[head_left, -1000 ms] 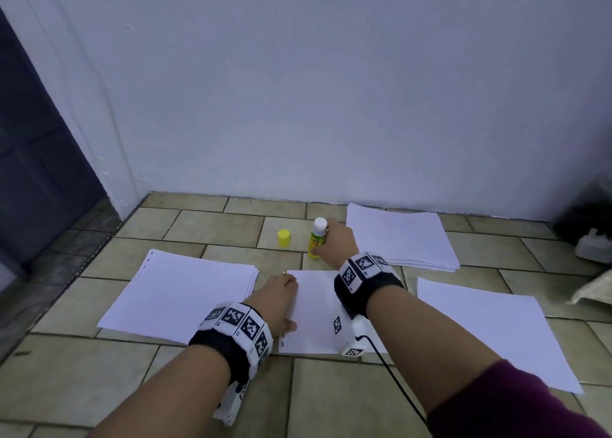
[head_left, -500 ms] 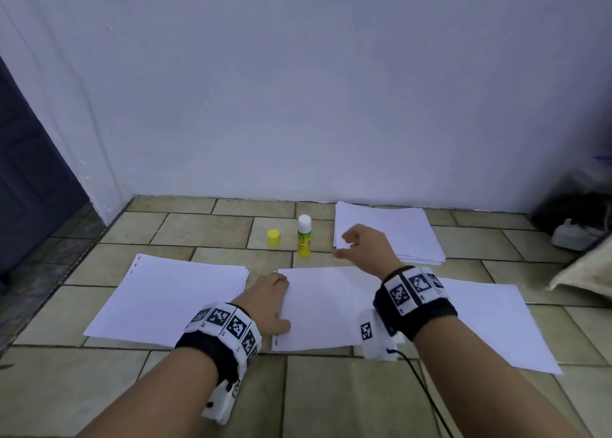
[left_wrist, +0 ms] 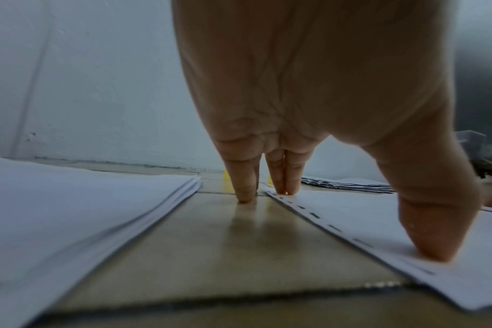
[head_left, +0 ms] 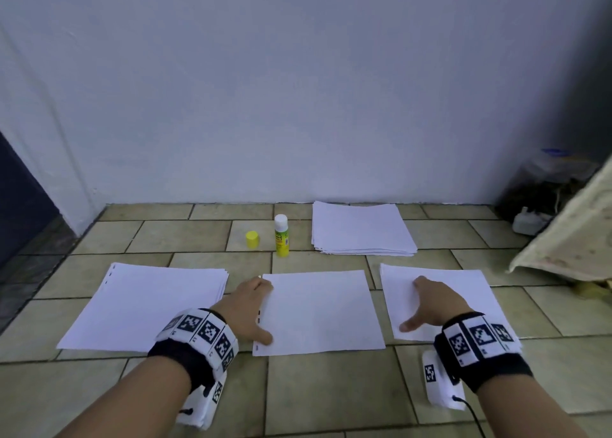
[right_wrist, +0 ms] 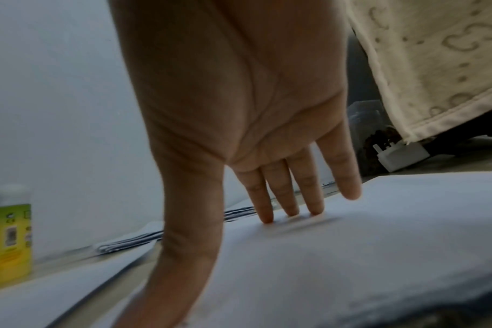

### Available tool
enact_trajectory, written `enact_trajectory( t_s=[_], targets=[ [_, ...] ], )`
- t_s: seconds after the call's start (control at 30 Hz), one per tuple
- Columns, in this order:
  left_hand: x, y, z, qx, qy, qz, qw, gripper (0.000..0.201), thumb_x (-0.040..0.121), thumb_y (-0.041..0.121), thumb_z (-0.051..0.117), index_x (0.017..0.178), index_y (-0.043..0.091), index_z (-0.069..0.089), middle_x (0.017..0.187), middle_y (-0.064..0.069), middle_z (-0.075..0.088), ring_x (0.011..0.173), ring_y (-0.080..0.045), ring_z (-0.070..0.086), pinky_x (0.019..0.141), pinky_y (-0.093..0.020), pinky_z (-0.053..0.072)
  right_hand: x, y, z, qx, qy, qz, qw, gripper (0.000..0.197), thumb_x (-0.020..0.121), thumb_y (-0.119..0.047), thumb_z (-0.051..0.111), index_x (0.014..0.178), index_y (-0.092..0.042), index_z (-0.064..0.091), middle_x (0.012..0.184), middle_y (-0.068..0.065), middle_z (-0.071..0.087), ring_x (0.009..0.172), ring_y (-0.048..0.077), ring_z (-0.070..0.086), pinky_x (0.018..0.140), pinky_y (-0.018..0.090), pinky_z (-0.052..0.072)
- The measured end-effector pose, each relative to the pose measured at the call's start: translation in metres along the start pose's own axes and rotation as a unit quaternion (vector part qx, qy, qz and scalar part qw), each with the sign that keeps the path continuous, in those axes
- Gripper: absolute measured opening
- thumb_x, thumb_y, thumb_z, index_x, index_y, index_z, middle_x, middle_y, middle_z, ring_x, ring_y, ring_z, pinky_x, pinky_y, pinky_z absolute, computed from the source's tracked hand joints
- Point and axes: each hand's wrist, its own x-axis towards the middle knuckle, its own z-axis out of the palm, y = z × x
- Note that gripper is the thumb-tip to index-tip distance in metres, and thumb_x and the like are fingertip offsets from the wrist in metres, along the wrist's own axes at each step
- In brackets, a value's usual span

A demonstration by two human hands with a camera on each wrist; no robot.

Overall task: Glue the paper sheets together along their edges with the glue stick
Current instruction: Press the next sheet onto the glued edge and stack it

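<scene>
Near side: left hand (head_left: 246, 308) lies flat with straight fingers, thumb pressing the middle sheet's (head_left: 318, 312) left edge. Right hand (head_left: 430, 308), fingers spread, rests flat on the right sheet (head_left: 470, 292), grasping nothing. Farther back, the glue stick (head_left: 281, 235) stands upright and uncapped, yellow cap (head_left: 252, 239) just left, paper stack (head_left: 361, 229) right.

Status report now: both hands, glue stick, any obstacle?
Left hand flat on middle sheet. Right hand flat on right sheet. Glue stick upright, uncapped, untouched. No obstacle.
</scene>
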Motion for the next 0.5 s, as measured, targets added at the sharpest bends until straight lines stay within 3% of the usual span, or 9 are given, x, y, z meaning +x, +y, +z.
enact_trajectory(
  t_s=[0.13,0.23,0.37,0.5],
  targets=[
    [-0.002,0.000,0.001,-0.020,0.002,-0.007,1.000,0.104,0.075,0.039,0.077,0.149,0.012,0.010,0.151,0.000,0.016,0.137,-0.017,0.029,0.109,-0.029,0.032,0.001,0.004,-0.001,0.007,0.016,0.006,1.000,0.084,0.066,-0.038,0.084,0.130,-0.011,0.038,0.124,0.004,0.057,0.114,0.020,0.054,0.092,0.031,0.046],
    [-0.002,0.001,0.001,-0.041,0.000,-0.006,0.999,0.103,0.076,0.034,0.078,0.148,0.015,0.007,0.151,-0.002,0.016,0.135,-0.019,0.031,0.108,-0.029,0.033,0.001,0.010,-0.004,0.070,0.024,0.006,0.997,0.065,0.076,-0.031,0.078,0.124,-0.009,0.040,0.110,0.005,0.058,0.096,0.019,0.054,0.077,0.025,0.040],
    [-0.004,0.000,0.004,-0.018,-0.002,0.005,1.000,0.094,0.081,0.038,0.072,0.150,0.012,0.014,0.156,0.000,0.006,0.142,-0.016,0.022,0.112,-0.026,0.027,-0.006,0.016,-0.015,0.140,0.084,0.018,0.986,0.048,0.086,-0.022,0.068,0.124,-0.006,0.042,0.101,0.011,0.060,0.085,0.022,0.051,0.072,0.028,0.038],
    [-0.005,-0.002,0.006,-0.021,0.001,0.006,1.000,0.094,0.082,0.040,0.069,0.152,0.014,0.012,0.158,0.003,0.001,0.143,-0.015,0.019,0.113,-0.026,0.026,-0.024,0.004,-0.034,0.150,0.157,0.009,0.976,0.041,0.083,-0.020,0.069,0.116,-0.008,0.047,0.088,0.004,0.053,0.079,0.023,0.050,0.067,0.029,0.037]
  ],
)
